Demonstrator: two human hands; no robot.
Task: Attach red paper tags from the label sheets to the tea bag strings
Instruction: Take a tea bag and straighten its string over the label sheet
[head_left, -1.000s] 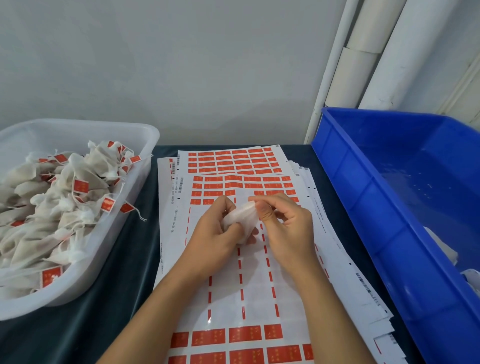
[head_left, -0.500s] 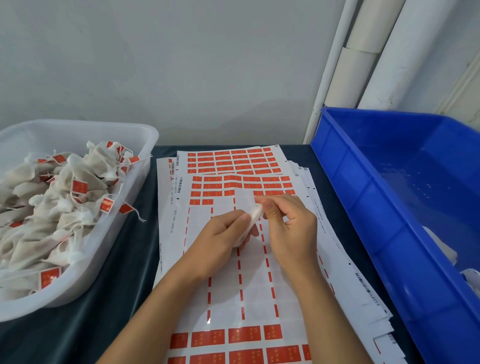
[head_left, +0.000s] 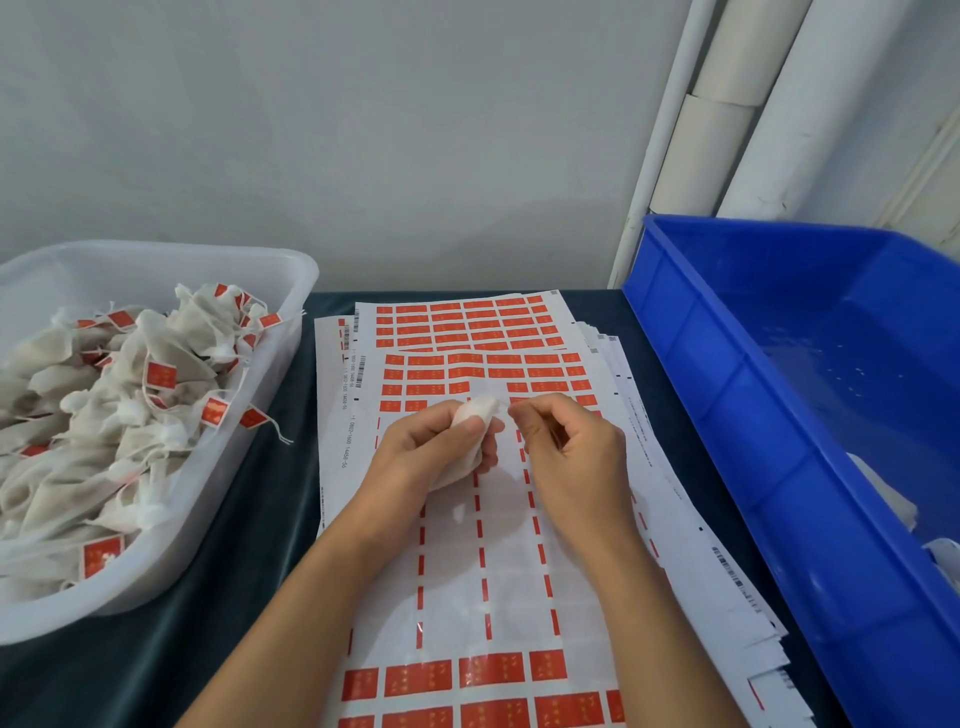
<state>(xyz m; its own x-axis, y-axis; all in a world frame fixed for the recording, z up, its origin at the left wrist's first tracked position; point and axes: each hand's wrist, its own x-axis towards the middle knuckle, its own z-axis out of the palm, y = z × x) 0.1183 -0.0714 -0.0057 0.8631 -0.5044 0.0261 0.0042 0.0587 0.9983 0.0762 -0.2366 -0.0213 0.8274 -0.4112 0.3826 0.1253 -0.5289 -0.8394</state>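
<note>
1. Since half a second ago, the right hand (head_left: 569, 447) has drawn a little to the right of the left hand (head_left: 431, 447), so a small gap now shows between them where they were pressed together.
2. That left hand is curled shut around a white tea bag (head_left: 475, 426), thumb across its front; the bag's puckered top pokes out above the fingers, pointing up and slightly right.
3. Fingers of the right hand are pinched together at their tips (head_left: 519, 413). They probably hold the bag's string, but the thread is too fine to make out, so I cannot tell for certain.
4. Both hands hover over the top label sheet (head_left: 483, 571), whose middle rows are stripped bare.
5. Key relation: the nearest unused red tags (head_left: 545, 387) lie just beyond and slightly right of the right fingertips, in the far rows. The right hand is the closer one, and the tags' long sides run left to right.
6. More red tags (head_left: 498, 670) remain at the near edge of the sheet, well apart from the hands.
7. Finished bags with tags fill the white tub (head_left: 291, 270) on the left.
8. On the right, the blue bin (head_left: 727, 415) shows a few white bags at its near end.
9. Judged step: freeing the string before peeling a tag, a short forward reach.
</note>
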